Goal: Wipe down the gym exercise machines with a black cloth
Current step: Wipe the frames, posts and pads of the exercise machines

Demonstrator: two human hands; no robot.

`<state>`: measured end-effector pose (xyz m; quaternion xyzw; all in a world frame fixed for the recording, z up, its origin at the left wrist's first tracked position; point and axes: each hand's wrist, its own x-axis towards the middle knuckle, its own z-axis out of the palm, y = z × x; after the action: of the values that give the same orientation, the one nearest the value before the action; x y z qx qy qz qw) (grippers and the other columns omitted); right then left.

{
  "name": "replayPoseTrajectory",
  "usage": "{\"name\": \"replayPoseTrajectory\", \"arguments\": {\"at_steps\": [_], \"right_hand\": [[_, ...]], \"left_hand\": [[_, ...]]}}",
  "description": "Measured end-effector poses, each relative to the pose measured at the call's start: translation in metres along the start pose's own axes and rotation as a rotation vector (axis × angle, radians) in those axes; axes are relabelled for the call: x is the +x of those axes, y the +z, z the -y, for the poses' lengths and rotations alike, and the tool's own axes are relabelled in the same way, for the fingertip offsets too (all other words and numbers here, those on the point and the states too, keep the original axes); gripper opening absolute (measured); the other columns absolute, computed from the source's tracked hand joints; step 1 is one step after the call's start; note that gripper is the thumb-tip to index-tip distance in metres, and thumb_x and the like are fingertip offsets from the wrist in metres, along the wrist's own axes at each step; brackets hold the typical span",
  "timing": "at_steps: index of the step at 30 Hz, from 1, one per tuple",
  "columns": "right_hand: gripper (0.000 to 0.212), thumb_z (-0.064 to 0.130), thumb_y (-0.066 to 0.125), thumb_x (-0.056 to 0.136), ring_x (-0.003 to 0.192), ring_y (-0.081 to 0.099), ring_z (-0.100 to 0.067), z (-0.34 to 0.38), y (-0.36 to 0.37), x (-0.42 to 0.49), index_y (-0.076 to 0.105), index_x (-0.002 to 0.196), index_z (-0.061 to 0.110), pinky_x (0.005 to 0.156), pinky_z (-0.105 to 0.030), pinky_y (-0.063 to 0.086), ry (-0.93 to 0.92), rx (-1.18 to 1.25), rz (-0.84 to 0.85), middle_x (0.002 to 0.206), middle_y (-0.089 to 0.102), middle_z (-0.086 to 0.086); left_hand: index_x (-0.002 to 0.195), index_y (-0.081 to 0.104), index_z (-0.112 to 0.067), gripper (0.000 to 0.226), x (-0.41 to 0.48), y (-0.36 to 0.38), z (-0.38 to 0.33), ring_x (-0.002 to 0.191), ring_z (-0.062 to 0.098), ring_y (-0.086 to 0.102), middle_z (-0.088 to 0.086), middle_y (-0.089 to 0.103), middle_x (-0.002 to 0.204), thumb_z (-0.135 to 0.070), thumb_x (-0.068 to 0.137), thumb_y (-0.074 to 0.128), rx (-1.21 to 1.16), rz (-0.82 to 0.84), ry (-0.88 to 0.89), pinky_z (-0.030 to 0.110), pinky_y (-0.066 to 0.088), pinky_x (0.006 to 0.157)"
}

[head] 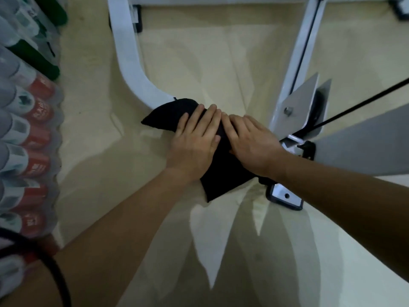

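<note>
Gym, indoors: white steel machine frame [130, 63], black cable [363, 103] running to a pulley [317, 108] in a bracket, bolted foot plate [285, 196] on pale flooring [199, 52]; shrink-wrapped drink bottles [33, 129] stacked left.

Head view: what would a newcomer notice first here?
Dead centre, the left hand and right hand lie flat side by side, pressing a black cloth over the low end of a curved white frame tube that sweeps in from the top left. Along the left edge stands a row of wrapped bottles with red labels. To the right is a grey pulley bracket with a black cable.
</note>
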<state>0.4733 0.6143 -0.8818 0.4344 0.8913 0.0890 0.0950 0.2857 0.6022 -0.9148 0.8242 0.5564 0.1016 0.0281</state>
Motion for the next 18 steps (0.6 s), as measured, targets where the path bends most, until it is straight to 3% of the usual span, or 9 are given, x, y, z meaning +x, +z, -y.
{"name": "replayPoseTrajectory", "arguments": {"at_steps": [2,6,8,11,14,18], "right_hand": [[0.068,0.034,0.036,0.095,0.111,0.059,-0.036,0.006,0.000,0.011,0.030,0.147,-0.010,0.107,-0.044,0.041,0.050,-0.033,0.029,0.128,0.055,-0.025],[0.086,0.047,0.060,0.088,0.094,0.061,-0.033,0.041,-0.010,0.078,0.031,0.148,-0.006,0.076,-0.041,0.050,0.093,0.140,0.020,0.118,0.058,-0.019],[0.084,0.048,0.057,0.092,0.101,0.059,-0.031,0.052,-0.015,0.094,0.024,0.152,-0.002,0.077,-0.040,0.047,0.140,0.187,0.062,0.125,0.054,-0.017],[0.083,0.044,0.065,0.086,0.092,0.061,-0.034,0.044,-0.014,0.074,0.035,0.148,-0.002,0.074,-0.042,0.048,0.125,0.189,0.019,0.117,0.058,-0.018],[0.077,0.037,0.063,0.086,0.092,0.059,-0.035,0.024,-0.001,0.031,0.035,0.147,-0.003,0.083,-0.043,0.049,0.124,0.067,-0.060,0.117,0.058,-0.019],[0.055,0.021,0.030,0.101,0.126,0.050,-0.038,0.012,0.001,-0.017,0.028,0.149,-0.006,0.114,-0.047,0.035,0.095,-0.056,-0.084,0.139,0.048,-0.023]], "left_hand": [[0.154,0.035,-0.017,0.052,0.003,-0.007,0.019,0.148,0.021,0.030,0.000,0.036,0.159,-0.034,0.105,0.027,0.014,0.032,0.040,0.042,0.021,0.120],[0.153,0.036,-0.019,0.055,0.016,-0.025,0.087,0.149,0.021,0.027,0.000,0.036,0.159,-0.038,0.105,0.017,-0.018,0.085,-0.056,0.042,0.018,0.120],[0.152,0.037,-0.018,0.056,0.019,-0.029,0.103,0.149,0.023,0.025,0.002,0.037,0.158,-0.038,0.105,0.015,-0.014,0.098,-0.066,0.044,0.017,0.120],[0.153,0.035,-0.019,0.056,0.018,-0.029,0.087,0.150,0.025,0.023,0.003,0.033,0.160,-0.037,0.103,0.016,0.026,0.114,-0.063,0.047,0.018,0.121],[0.155,0.030,-0.018,0.056,0.007,-0.022,0.044,0.149,0.027,0.025,0.004,0.031,0.161,-0.036,0.102,0.027,0.084,0.115,0.021,0.047,0.020,0.119],[0.153,0.035,-0.017,0.063,-0.003,-0.008,-0.002,0.147,0.025,0.031,0.002,0.034,0.160,-0.030,0.093,0.048,0.040,0.046,0.065,0.043,0.025,0.118]]}}
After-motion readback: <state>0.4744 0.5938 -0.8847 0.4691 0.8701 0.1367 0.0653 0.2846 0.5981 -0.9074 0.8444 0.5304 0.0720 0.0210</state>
